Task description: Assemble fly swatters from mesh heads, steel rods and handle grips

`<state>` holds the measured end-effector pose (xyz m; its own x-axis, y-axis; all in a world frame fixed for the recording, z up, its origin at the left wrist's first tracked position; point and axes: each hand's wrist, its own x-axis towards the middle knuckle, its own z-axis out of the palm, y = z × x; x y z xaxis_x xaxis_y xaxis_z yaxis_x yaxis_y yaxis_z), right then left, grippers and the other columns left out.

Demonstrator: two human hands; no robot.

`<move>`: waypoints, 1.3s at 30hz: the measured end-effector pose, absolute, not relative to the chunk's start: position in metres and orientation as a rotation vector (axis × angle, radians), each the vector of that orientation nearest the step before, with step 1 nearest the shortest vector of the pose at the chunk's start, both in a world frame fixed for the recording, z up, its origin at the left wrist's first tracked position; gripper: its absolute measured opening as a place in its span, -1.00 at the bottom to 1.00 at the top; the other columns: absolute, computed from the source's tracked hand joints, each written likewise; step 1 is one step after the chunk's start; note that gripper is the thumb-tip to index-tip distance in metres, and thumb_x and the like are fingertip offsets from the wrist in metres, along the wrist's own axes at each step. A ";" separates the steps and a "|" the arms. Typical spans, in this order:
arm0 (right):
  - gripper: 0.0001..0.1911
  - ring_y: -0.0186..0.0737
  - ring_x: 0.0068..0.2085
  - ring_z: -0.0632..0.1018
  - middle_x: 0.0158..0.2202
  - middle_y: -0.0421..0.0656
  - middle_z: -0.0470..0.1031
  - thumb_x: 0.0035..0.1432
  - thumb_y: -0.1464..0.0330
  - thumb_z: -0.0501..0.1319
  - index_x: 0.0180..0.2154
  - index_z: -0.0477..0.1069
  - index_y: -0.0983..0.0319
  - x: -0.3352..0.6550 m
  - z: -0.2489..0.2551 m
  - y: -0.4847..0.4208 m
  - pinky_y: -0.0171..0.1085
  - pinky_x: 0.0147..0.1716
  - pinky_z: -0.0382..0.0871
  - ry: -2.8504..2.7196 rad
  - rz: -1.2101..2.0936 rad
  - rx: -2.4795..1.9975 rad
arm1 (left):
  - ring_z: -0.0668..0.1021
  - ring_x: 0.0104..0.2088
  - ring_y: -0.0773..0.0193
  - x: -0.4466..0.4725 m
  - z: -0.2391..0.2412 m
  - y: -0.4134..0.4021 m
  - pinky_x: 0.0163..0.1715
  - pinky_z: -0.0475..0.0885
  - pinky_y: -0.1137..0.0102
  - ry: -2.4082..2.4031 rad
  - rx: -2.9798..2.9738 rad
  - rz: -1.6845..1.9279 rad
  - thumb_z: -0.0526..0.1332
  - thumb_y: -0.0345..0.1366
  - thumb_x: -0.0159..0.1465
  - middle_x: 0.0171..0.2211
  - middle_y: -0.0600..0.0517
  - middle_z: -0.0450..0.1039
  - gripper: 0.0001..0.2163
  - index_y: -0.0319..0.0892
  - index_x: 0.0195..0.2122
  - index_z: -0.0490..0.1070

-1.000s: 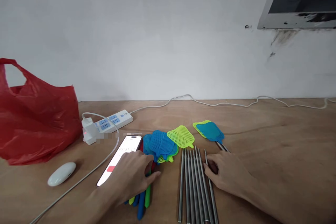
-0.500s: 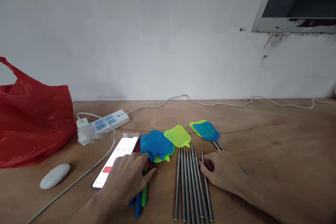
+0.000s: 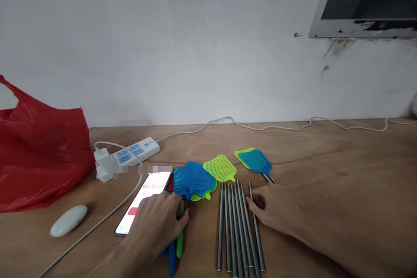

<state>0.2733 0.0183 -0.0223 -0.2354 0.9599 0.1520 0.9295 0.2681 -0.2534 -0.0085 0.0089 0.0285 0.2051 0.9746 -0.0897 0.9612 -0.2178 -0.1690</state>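
Observation:
My left hand [image 3: 156,221] lies palm down over a bunch of coloured plastic handles [image 3: 176,247], fingers curled on them, beside a lit phone [image 3: 143,202]. A pile of blue and green swatter heads [image 3: 198,179] sits just beyond it. My right hand [image 3: 276,210] rests on the table with its fingertips touching the rightmost of several steel rods [image 3: 239,226] laid side by side. Two finished swatters, green and blue [image 3: 256,160], lie behind the right hand.
A red plastic bag [image 3: 39,156] stands at the left. A white power strip [image 3: 125,156] with a charger and cable lies behind the phone. A white oval mouse-like object [image 3: 68,220] sits front left. A white cable [image 3: 276,128] runs along the wall.
The view has shifted slightly. My left hand has drawn back a little over the handles, its thumb tucking in. My right hand stays at the rods.

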 end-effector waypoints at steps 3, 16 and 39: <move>-0.61 -0.24 -0.52 0.43 -0.63 -0.19 0.49 0.17 0.27 0.12 -0.67 0.23 0.21 0.274 -0.023 0.019 -0.24 -0.50 -0.04 -2.262 0.161 -1.745 | 0.60 -0.39 -0.05 -0.009 0.029 0.008 -0.49 0.19 0.31 -1.951 -2.395 0.165 0.09 -0.15 0.28 -0.49 -0.05 0.54 -0.71 -0.10 -0.51 0.46; -0.65 -0.27 -0.54 0.37 -0.67 -0.21 0.40 0.06 0.35 0.14 -0.70 0.15 0.20 0.274 -0.022 0.021 -0.26 -0.50 -0.01 -2.155 0.244 -1.750 | 0.36 -0.63 0.35 -0.006 0.017 0.005 -0.56 0.17 0.45 -1.750 -2.800 -0.717 0.14 -0.12 0.32 -0.62 0.14 0.41 -0.71 -0.12 -0.50 0.43; -0.64 -0.26 -0.55 0.38 -0.64 -0.20 0.43 0.13 0.34 0.11 -0.68 0.16 0.20 0.276 -0.018 0.019 -0.24 -0.51 -0.03 -2.234 0.255 -1.755 | 0.57 -0.39 -0.01 -0.036 0.047 0.021 -0.53 0.13 0.33 -2.037 -2.298 0.137 0.02 -0.08 0.30 -0.45 -0.10 0.52 -0.63 -0.11 -0.49 0.48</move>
<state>0.2755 0.0191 -0.0183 -0.2169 0.9693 0.1155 0.9182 0.2428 -0.3129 -0.0365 0.0210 0.0467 0.1188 0.9927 -0.0213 0.9866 -0.1204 -0.1097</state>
